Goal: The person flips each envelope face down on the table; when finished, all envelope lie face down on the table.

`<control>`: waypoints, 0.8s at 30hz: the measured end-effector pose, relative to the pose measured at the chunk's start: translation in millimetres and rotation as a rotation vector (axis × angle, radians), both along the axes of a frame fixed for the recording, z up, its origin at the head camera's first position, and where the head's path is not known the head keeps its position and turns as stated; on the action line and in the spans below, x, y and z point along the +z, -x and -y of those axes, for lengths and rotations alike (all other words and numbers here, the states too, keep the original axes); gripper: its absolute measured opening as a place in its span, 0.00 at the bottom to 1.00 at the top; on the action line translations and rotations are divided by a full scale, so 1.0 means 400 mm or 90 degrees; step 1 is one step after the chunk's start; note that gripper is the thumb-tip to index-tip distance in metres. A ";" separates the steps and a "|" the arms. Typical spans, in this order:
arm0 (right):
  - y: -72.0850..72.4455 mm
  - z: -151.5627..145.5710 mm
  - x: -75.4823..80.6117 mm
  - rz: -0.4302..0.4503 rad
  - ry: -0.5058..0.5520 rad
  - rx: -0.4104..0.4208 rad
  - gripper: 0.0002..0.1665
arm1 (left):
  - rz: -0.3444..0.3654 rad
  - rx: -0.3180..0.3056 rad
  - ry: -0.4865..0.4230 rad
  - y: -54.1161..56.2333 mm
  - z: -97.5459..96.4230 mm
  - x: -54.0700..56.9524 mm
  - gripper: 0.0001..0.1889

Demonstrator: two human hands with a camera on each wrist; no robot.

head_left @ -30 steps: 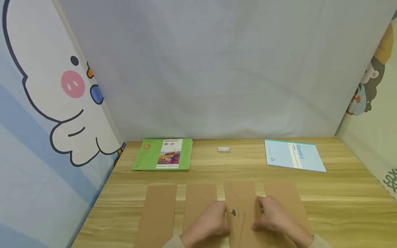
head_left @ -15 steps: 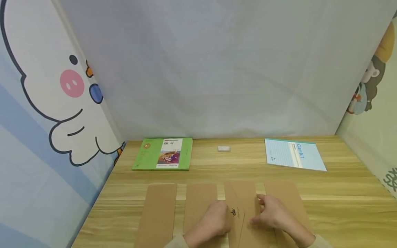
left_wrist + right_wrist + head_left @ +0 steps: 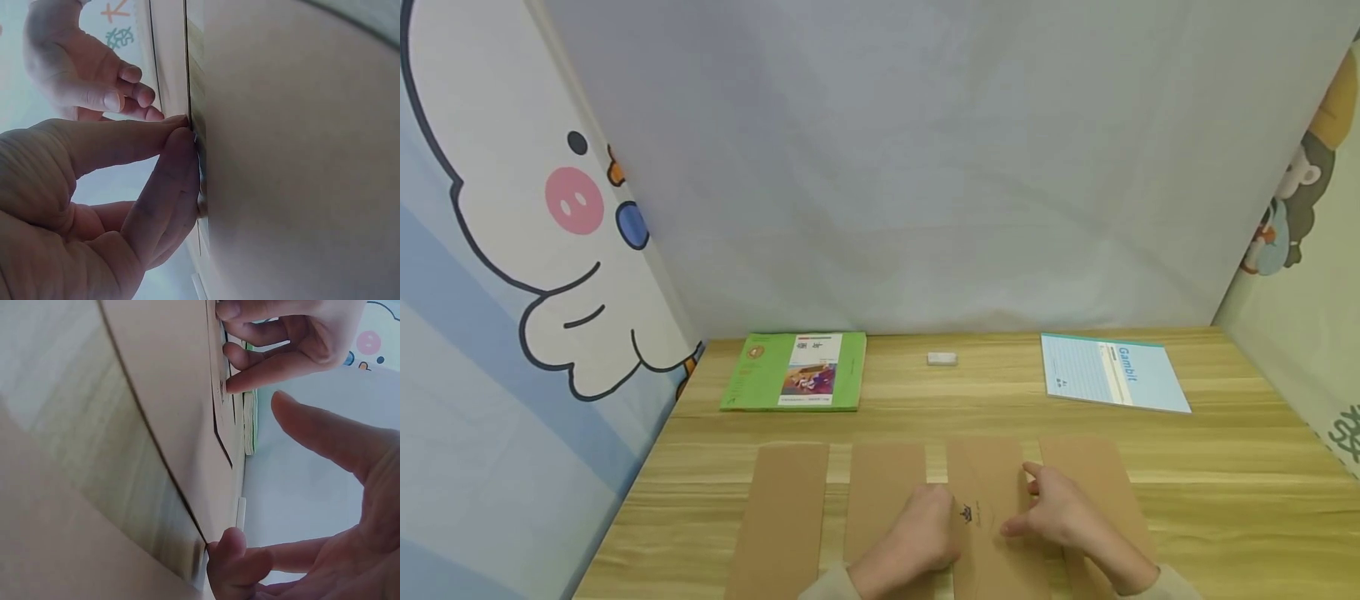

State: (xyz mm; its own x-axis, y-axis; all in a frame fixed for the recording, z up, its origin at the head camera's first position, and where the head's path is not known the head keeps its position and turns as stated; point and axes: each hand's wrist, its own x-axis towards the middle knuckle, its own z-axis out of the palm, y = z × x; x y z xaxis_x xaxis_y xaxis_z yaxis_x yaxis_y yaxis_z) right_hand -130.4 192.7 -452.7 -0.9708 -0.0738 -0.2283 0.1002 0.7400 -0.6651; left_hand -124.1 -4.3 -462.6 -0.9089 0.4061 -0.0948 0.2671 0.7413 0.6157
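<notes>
A row of brown kraft paper envelopes lies along the near part of the table. The third envelope (image 3: 988,467) from the left carries a small black crown print and a flap. My left hand (image 3: 917,533) pinches its left edge between thumb and fingers; in the left wrist view those fingertips (image 3: 181,134) meet right at the paper edge. My right hand (image 3: 1056,512) is at the opposite edge, partly over the fourth envelope (image 3: 1090,471). Its thumb (image 3: 312,425) is raised away from the paper, while the other fingertips rest at the edge.
Farther back on the wooden table (image 3: 970,421) are a green book (image 3: 767,375) at left, a small white block (image 3: 942,359) in the middle and a light blue notebook (image 3: 1112,371) at right. Two more envelopes, the first (image 3: 786,500) and second (image 3: 887,475), lie left. A grey curtain (image 3: 925,167) hangs behind.
The third envelope has shifted slightly right, and its flap outline looks fainter. My right thumb has moved a little left, away from the right edge. My left hand keeps its hold, moving slightly right.
</notes>
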 end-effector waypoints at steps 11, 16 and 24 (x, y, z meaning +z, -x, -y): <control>0.002 -0.003 -0.003 0.006 0.033 -0.032 0.63 | 0.000 0.004 0.012 0.000 -0.003 0.001 0.16; 0.002 -0.005 -0.005 0.005 0.059 -0.040 0.60 | 0.004 0.005 0.005 -0.001 -0.003 0.002 0.16; 0.003 -0.016 -0.010 0.029 0.149 -0.053 0.53 | 0.005 0.009 0.010 -0.003 -0.006 0.005 0.16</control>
State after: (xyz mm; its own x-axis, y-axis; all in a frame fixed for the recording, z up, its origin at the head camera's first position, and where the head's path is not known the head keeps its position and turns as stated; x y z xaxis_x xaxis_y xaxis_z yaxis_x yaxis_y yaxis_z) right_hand -131.7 199.0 -456.8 -0.9650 -0.0507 -0.2574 0.1873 0.5539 -0.8112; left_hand -122.8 -1.9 -460.5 -0.9135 0.3921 -0.1087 0.2517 0.7545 0.6061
